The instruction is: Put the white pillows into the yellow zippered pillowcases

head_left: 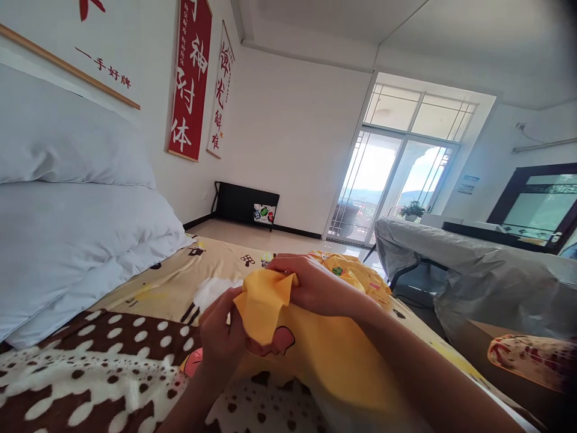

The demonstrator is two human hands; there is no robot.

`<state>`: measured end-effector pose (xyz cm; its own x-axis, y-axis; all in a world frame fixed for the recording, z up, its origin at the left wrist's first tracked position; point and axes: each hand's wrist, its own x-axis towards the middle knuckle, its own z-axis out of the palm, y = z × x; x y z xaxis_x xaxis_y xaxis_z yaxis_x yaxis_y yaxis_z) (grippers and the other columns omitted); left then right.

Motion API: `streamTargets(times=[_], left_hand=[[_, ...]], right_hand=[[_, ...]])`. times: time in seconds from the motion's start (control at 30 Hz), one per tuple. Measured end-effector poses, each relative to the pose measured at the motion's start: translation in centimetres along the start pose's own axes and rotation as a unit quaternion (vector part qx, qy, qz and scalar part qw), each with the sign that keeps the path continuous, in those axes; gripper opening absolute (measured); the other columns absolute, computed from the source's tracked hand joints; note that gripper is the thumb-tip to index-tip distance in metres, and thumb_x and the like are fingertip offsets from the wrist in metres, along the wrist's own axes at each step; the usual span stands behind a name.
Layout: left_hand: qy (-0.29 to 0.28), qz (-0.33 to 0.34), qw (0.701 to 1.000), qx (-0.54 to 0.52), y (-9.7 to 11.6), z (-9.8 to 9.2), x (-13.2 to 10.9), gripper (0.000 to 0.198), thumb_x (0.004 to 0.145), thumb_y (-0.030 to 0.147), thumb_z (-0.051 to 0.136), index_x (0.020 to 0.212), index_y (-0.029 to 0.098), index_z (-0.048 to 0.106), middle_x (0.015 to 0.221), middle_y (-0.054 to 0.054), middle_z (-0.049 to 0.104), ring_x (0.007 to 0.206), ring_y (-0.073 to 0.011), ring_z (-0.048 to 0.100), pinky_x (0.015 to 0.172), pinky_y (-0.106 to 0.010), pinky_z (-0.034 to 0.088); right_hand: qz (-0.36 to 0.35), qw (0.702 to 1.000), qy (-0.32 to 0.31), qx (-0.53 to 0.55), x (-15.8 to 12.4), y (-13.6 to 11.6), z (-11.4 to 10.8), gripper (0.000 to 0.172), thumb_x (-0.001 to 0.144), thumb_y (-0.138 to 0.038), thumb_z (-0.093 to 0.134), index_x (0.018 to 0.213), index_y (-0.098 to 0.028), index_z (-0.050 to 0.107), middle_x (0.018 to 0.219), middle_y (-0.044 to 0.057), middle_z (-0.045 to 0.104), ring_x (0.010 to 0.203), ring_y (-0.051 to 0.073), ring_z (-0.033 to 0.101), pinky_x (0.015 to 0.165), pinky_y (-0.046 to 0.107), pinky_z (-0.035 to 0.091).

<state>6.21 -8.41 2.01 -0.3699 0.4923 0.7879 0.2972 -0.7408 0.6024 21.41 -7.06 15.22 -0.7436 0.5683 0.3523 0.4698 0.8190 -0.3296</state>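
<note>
Both hands grip a yellow cloth [333, 352] with a pink printed figure, raised over the bed. My left hand [223, 328] has its fingers closed on the cloth's left side. On the other side my right hand [311, 282] is closed around the bunched top, its fingertips partly hidden behind the fabric. A folded flap sticks up between the two hands, and the rest of the cloth hangs toward me under my right forearm. Whether it is a garment or a cover I cannot tell. Below lies a patterned blanket [130, 361] in brown, white and cream.
White pillows [85, 240] are stacked at the left. Another yellow printed cloth [360, 276] lies crumpled at the bed's far edge. A plastic-covered table [451, 240] stands at the right, near a cardboard box [482, 343]. A black folded frame [238, 204] leans on the far wall.
</note>
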Motion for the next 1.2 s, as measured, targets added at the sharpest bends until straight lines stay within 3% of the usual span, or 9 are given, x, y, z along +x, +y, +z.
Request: streamTargets(times=[0.13, 0.3, 0.5, 0.6, 0.7, 0.8, 0.9, 1.03, 1.2], left_hand=[[-0.029, -0.002, 0.998, -0.058, 0.5, 0.1, 0.1, 0.008, 0.078, 0.021, 0.052, 0.073, 0.019, 0.058, 0.059, 0.004, 0.051, 0.051, -0.0108, 0.045, 0.046, -0.019, 0.035], [-0.009, -0.049, 0.998, -0.034, 0.4, 0.3, -0.3, 0.010, 0.079, 0.024, 0.052, 0.075, 0.019, 0.059, 0.050, 0.006, 0.048, 0.043, -0.0084, 0.041, 0.041, -0.017, 0.030], [-0.125, -0.139, 0.982, -0.033, 0.8, -0.2, 0.5, 0.018, 0.075, 0.036, 0.057, 0.072, 0.018, 0.060, 0.044, 0.009, 0.034, 0.041, -0.0073, 0.032, 0.040, -0.017, 0.028], [-0.206, -0.214, 0.953, -0.051, 0.9, -0.1, 0.9, 0.029, 0.063, 0.038, 0.070, 0.081, 0.017, 0.063, 0.053, 0.006, 0.051, 0.048, -0.0106, 0.046, 0.043, -0.018, 0.037], [-0.255, -0.201, 0.945, -0.029, 0.8, 0.5, 0.8, 0.026, 0.066, 0.039, 0.072, 0.080, 0.018, 0.066, 0.073, -0.001, 0.065, 0.066, -0.0161, 0.059, 0.057, -0.022, 0.047], [-0.235, -0.154, 0.960, -0.005, 0.5, 1.3, 0.3, 0.024, 0.070, 0.035, 0.070, 0.088, 0.020, 0.068, 0.086, -0.003, 0.068, 0.077, -0.0186, 0.063, 0.067, -0.025, 0.050], [-0.211, -0.136, 0.968, 0.004, 0.1, 1.7, -0.1, 0.013, 0.071, 0.029, 0.067, 0.080, 0.019, 0.069, 0.081, -0.003, 0.068, 0.072, -0.0181, 0.062, 0.064, -0.025, 0.048], [-0.256, -0.200, 0.946, -0.018, 0.1, 1.4, 0.1, 0.021, 0.077, 0.037, 0.062, 0.074, 0.017, 0.068, 0.069, -0.003, 0.066, 0.065, -0.0179, 0.060, 0.057, -0.025, 0.045], [-0.266, -0.258, 0.923, -0.105, 0.3, 1.1, 0.9, 0.028, 0.072, 0.039, 0.069, 0.088, 0.017, 0.067, 0.084, -0.003, 0.068, 0.077, -0.0184, 0.060, 0.065, -0.024, 0.048]], right_hand=[[0.030, 0.998, 0.006, 0.046, -0.1, -1.1, 1.1, 0.015, 0.071, -0.005, 0.050, 0.077, -0.018, 0.055, 0.077, -0.002, 0.058, 0.071, 0.010, 0.049, 0.062, 0.021, 0.038], [0.018, 0.980, 0.029, 0.194, -0.1, 0.3, 1.2, 0.010, 0.073, -0.014, 0.056, 0.078, -0.019, 0.048, 0.072, -0.004, 0.050, 0.064, 0.008, 0.044, 0.056, 0.019, 0.035], [0.048, 0.995, 0.026, 0.085, 0.1, 1.9, 0.1, 0.010, 0.076, -0.022, 0.057, 0.068, -0.016, 0.056, 0.066, -0.003, 0.053, 0.063, 0.009, 0.044, 0.056, 0.019, 0.034], [0.037, 0.996, 0.068, 0.032, 0.0, 1.6, 0.1, 0.018, 0.078, -0.024, 0.055, 0.061, -0.016, 0.054, 0.059, -0.005, 0.048, 0.058, 0.007, 0.039, 0.054, 0.019, 0.030], [-0.003, 0.993, 0.116, 0.008, -0.3, 0.8, 0.4, 0.016, 0.080, -0.019, 0.049, 0.067, -0.016, 0.056, 0.059, -0.005, 0.051, 0.058, 0.007, 0.040, 0.057, 0.020, 0.033], [-0.037, 0.989, 0.141, 0.026, -0.7, 0.0, 0.7, 0.019, 0.078, -0.010, 0.043, 0.082, -0.018, 0.060, 0.074, -0.002, 0.061, 0.067, 0.009, 0.051, 0.065, 0.021, 0.039], [-0.050, 0.988, 0.135, 0.063, -1.0, -0.4, 0.8, 0.024, 0.077, -0.009, 0.041, 0.089, -0.019, 0.060, 0.085, 0.000, 0.065, 0.076, 0.011, 0.057, 0.068, 0.022, 0.043], [-0.010, 0.990, 0.134, 0.032, -1.0, 0.0, 0.2, 0.015, 0.079, -0.016, 0.048, 0.086, -0.019, 0.061, 0.080, -0.001, 0.065, 0.070, 0.011, 0.056, 0.068, 0.022, 0.042], [0.029, 0.999, 0.040, 0.005, -0.6, 1.4, -1.1, 0.011, 0.076, -0.015, 0.054, 0.079, -0.018, 0.064, 0.072, -0.003, 0.064, 0.066, 0.010, 0.053, 0.059, 0.019, 0.039]])
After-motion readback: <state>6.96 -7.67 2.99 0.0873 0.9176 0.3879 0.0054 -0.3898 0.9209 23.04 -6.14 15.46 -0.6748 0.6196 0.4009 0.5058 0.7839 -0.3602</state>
